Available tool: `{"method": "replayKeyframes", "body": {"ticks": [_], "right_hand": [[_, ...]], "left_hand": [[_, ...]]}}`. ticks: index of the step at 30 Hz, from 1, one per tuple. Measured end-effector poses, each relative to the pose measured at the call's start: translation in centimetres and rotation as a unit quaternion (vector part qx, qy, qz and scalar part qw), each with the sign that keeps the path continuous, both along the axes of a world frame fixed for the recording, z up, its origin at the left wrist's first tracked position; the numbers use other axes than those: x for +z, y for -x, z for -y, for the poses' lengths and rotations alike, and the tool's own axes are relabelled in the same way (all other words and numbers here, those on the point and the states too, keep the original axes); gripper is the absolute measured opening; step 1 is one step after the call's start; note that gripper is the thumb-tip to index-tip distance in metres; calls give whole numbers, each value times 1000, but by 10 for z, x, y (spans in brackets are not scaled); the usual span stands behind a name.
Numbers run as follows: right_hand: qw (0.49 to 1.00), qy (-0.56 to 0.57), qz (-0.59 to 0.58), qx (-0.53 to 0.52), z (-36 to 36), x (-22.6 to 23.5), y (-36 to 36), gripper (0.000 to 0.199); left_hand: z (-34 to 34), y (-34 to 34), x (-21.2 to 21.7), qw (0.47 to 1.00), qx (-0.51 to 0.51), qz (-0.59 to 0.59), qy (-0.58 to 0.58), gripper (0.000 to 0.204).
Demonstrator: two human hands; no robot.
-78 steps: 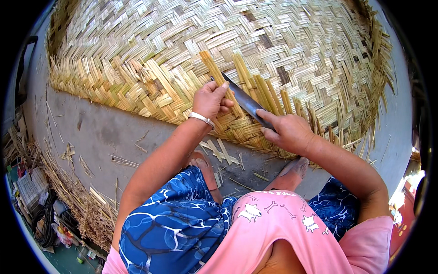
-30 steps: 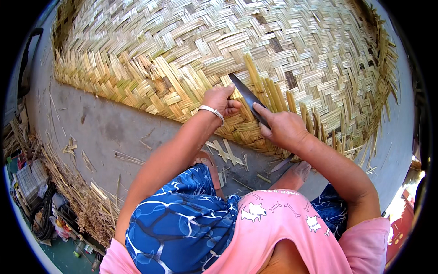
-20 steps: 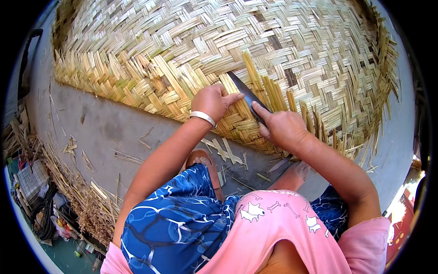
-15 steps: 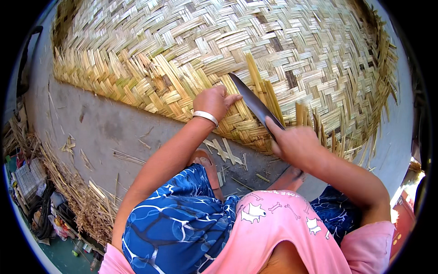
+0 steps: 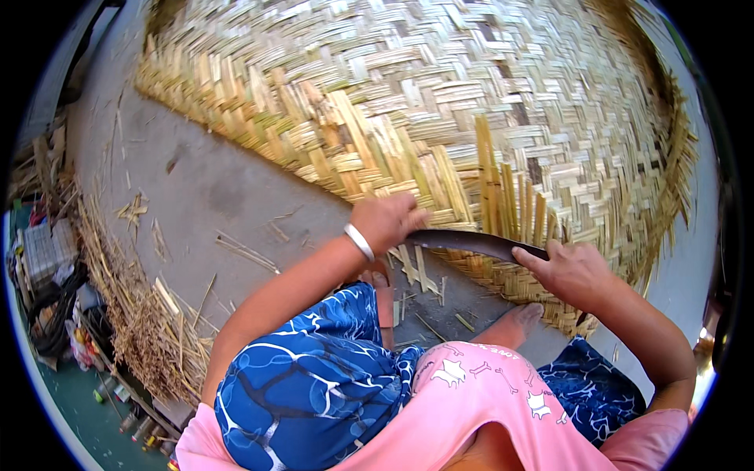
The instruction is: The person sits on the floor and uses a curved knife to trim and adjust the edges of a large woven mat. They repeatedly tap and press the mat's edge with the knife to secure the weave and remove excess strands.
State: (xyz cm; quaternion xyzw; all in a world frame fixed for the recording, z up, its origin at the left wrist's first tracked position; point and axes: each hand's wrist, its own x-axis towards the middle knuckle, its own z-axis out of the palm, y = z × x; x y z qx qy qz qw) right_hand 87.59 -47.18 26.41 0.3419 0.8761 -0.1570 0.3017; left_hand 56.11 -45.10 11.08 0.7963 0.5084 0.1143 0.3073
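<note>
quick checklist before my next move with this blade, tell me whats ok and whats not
1. Right hand gripping the dark blade: ok, held at the blade's right-hand end.
2. Left hand well away from the blade: not ok, its fingers are right by the far tip.
3. Left hand holding a strip: cannot tell, its fingers are blurred.
4. Strips lying flat along the near edge of the woven mat: not ok, several upright strips jut from the weave.
5. Grey floor free of offcuts: not ok, loose pieces lie there.

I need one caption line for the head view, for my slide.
Right hand holding a dark curved knife at the near edge of a woven mat, blade tip close to the left hand.
</note>
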Motion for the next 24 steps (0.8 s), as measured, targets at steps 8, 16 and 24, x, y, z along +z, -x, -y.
{"method": "replayKeyframes", "body": {"ticks": [8, 16, 24], "right_hand": [[987, -19, 56, 146, -63, -62, 34, 56], [981, -50, 47, 184, -104, -94, 81, 52], [971, -137, -58, 186, -162, -128, 140, 52]], "left_hand": [[56, 38, -10, 998, -52, -35, -26, 32], [41, 68, -28, 994, -27, -97, -30, 25], [-23, 143, -14, 975, -8, -192, -113, 28]]}}
